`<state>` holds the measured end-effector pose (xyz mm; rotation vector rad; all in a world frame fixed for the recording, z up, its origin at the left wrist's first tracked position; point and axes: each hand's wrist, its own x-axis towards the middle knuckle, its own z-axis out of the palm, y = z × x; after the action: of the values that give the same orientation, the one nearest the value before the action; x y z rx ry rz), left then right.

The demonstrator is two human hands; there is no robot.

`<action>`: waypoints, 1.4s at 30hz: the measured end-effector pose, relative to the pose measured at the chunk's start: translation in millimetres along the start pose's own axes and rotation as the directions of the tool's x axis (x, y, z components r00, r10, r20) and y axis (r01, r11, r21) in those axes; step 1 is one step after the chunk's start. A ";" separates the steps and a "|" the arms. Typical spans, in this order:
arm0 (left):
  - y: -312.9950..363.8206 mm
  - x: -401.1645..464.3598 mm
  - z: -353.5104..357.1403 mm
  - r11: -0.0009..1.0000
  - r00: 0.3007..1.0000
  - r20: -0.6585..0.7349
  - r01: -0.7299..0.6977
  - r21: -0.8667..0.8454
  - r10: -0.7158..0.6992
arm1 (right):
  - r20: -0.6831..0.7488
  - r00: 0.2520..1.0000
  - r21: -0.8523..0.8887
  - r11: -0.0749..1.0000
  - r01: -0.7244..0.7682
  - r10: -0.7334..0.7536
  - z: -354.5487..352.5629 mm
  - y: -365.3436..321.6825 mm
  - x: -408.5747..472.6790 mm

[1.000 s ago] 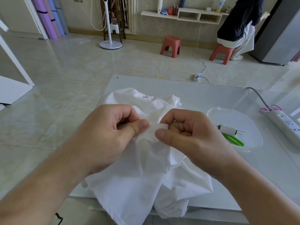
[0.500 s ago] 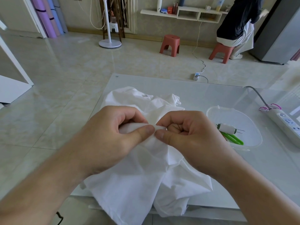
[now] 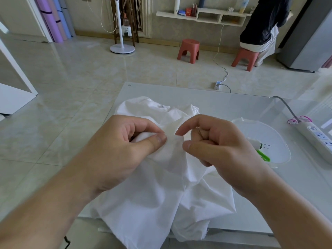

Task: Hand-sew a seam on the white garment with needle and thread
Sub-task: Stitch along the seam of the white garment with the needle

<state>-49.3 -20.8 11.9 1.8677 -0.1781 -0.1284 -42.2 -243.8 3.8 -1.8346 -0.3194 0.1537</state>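
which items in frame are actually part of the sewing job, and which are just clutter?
In use:
- white garment, on the glass table
- left hand, pinching a fold of it
- right hand, thread across its fingers; needle not clearly visible
- thread spool and green snips in the clear tray

Lying about:
- power strip
- red stools
- fan stand

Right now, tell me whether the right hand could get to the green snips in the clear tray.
Probably yes. The green snips lie in the open clear tray just beside the right hand, with nothing over them. But that hand seems to hold a needle, so it may need freeing first.
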 end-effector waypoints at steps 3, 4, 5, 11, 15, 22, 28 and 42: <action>-0.5 0.0 -1.0 1.000 0.999 -0.037 -0.002 -0.002 0.002 | -0.023 0.998 0.193 0.980 -0.049 0.054 -1.5 -3.1 -2.1; -0.6 -0.1 -1.0 1.000 0.999 -0.044 -0.003 -0.003 0.003 | -0.026 0.998 0.213 0.975 -0.058 0.065 -1.5 -4.6 -2.5; -0.4 -0.1 -0.9 1.000 0.999 -0.047 -0.003 -0.003 0.003 | -0.033 0.997 0.197 0.978 -0.064 0.072 -1.3 -5.0 -2.5; -1.0 -0.1 -0.6 1.000 0.998 -0.063 -0.022 -0.008 0.021 | -0.092 0.996 0.067 0.998 -0.014 0.020 4.6 -8.4 -5.7; -1.5 0.2 0.3 1.000 0.998 -0.059 -0.019 -0.019 0.018 | -0.129 0.992 0.114 0.993 0.026 -0.011 9.1 -14.6 -7.8; -2.8 0.8 0.4 0.999 0.999 -0.032 -0.035 -0.021 0.035 | -0.111 0.994 0.081 0.997 0.010 -0.001 17.0 -14.7 -11.9; -1.7 0.0 0.3 0.998 0.998 -0.012 -0.058 0.002 0.059 | -0.053 0.999 0.067 0.998 0.001 0.003 17.0 -19.8 -11.9; -1.7 -0.8 1.1 0.992 0.994 0.042 -0.099 0.074 0.097 | -0.025 0.998 0.146 0.988 -0.050 0.055 16.6 -16.2 -8.6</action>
<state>-50.1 -21.2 10.0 1.9291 -0.3044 -0.0908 -57.1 -226.9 14.1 -1.6996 -0.2335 0.1824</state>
